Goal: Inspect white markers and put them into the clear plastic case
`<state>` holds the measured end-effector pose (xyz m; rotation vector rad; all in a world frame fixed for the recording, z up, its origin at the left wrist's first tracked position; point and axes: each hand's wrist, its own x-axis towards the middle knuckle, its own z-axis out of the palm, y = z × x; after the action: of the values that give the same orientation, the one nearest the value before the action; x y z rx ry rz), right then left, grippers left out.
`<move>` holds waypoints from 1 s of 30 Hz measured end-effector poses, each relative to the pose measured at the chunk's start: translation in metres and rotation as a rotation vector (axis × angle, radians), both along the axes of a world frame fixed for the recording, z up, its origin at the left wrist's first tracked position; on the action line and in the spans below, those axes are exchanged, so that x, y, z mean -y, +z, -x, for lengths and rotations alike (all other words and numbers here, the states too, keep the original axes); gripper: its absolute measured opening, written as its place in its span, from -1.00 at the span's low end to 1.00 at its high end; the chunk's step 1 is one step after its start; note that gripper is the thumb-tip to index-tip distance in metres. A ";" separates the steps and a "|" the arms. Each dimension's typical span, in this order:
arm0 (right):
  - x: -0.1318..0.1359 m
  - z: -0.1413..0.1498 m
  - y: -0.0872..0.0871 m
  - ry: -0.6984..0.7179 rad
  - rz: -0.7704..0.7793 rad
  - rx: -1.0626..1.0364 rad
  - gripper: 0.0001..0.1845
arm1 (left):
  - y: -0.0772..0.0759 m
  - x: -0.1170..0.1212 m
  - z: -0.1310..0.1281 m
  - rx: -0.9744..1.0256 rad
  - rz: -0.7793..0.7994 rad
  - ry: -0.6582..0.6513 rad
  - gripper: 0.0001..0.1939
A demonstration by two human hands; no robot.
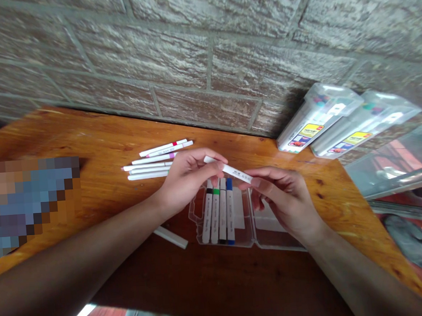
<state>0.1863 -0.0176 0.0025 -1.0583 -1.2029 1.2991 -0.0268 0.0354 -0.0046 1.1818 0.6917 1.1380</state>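
Observation:
A white marker (236, 173) with small dark print is held between both my hands, tilted down to the right. My left hand (190, 176) pinches its upper left end, and the fingers of my right hand (283, 191) close round its lower right end. Below them lies an open clear plastic case (250, 222). Several markers (218, 215) stand side by side in its left half, with black, green, grey and blue bands or ends. Beyond my left hand several white markers (150, 169) lie loose on the table. My left forearm partly covers another white marker (175, 238).
Two closed clear cases of markers (304, 122) stand upright at the back right against the stone wall (175, 59). A blurred-out bluish item (29, 204) lies at the left of the wooden table (97, 132). The table's right edge drops beside a glass pane (405, 149).

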 end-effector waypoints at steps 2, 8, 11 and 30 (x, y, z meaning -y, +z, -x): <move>0.000 -0.001 -0.001 -0.009 -0.001 0.004 -0.80 | 0.001 0.001 0.000 -0.012 -0.019 -0.014 -0.88; -0.004 -0.003 -0.004 -0.030 -0.039 0.123 -0.77 | 0.004 0.007 -0.001 -0.154 -0.135 -0.069 -0.85; -0.004 -0.002 -0.004 -0.087 -0.078 0.205 -0.74 | 0.002 0.010 -0.002 -0.180 -0.161 -0.101 -0.86; -0.004 0.002 -0.001 -0.051 -0.009 0.057 -0.77 | 0.001 0.002 0.001 0.010 0.006 -0.043 -0.88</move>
<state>0.1848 -0.0137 0.0013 -1.1194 -1.2156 1.2308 -0.0278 0.0334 -0.0040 1.1798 0.6592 1.1044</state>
